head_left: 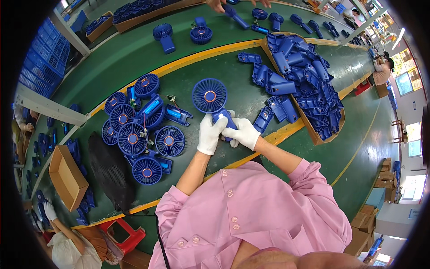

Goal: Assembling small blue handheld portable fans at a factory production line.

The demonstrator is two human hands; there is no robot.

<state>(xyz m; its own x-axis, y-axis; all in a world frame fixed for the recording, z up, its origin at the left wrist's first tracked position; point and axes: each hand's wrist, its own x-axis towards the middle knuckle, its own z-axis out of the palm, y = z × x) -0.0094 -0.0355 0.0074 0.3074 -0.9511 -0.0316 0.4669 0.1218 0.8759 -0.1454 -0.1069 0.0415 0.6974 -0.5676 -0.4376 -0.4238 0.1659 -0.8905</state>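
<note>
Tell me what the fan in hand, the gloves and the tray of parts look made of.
The fan: blue moulded plastic by the look, smooth with a slight sheen and a thin ribbed grille. The gloves on the left hand and right hand: white knit fabric, matte and soft, probably cotton. The tray of blue parts: brown cardboard, judging by its dull, flat edge.

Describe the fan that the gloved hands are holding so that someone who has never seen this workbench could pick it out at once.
Start at the green table; at its near edge, two white-gloved hands meet, the left hand and right hand. They grip the handle of a blue handheld fan. Unlike the cluster of fans lying to the left, it is held in both hands.
</note>
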